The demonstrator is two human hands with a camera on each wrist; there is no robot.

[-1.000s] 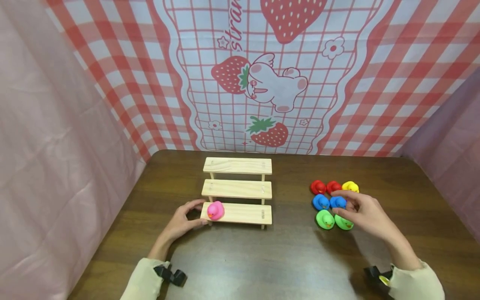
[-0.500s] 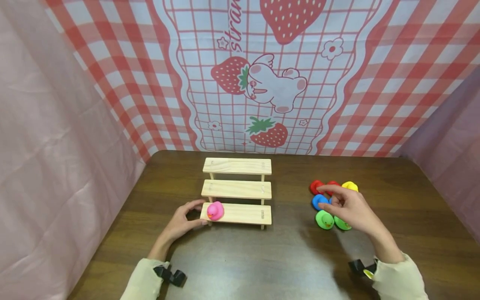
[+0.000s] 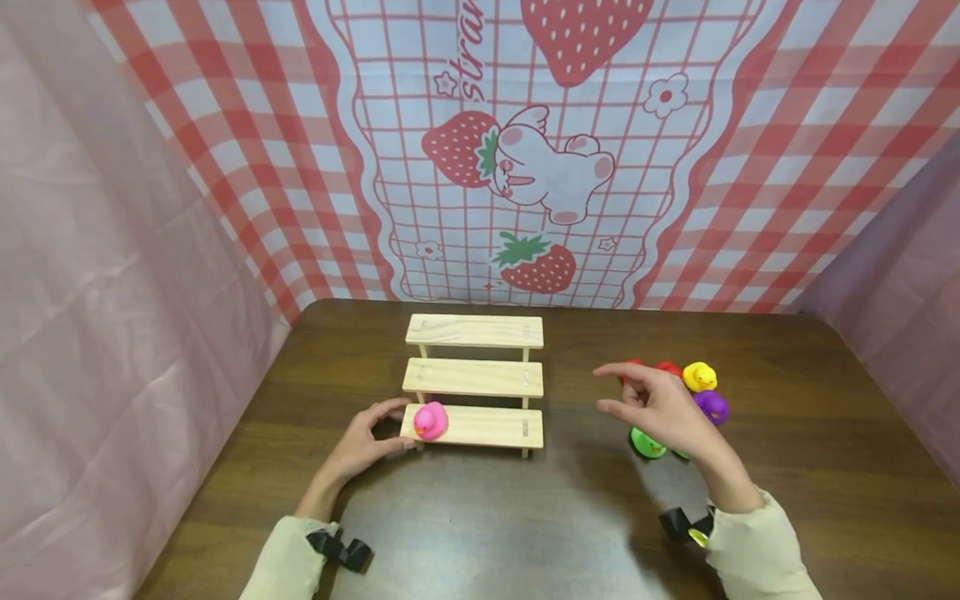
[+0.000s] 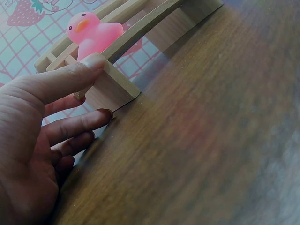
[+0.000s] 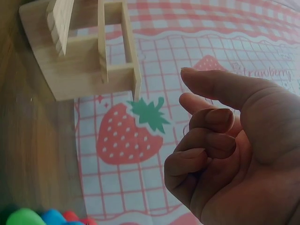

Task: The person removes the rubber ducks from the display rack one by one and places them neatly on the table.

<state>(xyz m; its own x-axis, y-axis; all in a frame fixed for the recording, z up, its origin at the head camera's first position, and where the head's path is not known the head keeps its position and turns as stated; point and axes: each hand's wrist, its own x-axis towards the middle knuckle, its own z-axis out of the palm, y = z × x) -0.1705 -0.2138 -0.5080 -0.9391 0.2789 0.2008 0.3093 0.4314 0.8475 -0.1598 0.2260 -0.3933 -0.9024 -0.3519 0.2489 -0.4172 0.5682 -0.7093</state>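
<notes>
My left hand grips the left end of the three-tier wooden display stand, thumb on the lowest step's edge; the left wrist view shows the thumb at that corner. A pink rubber duck sits on the left of that lowest step, just beside the hand. My right hand hovers left of the other ducks, holding nothing; its thumb and forefinger stretch apart and the remaining fingers curl in. In the right wrist view, the stand lies beyond the right hand.
Behind and beneath the right hand are a yellow duck, a purple duck, a green duck and partly hidden red ones. Blue ducks show at the right wrist view's lower corner. A checked cloth hangs behind the table.
My right hand has moved left, away from over the ducks, and the purple duck has come into sight. The left hand, stand and pink duck stay put.
</notes>
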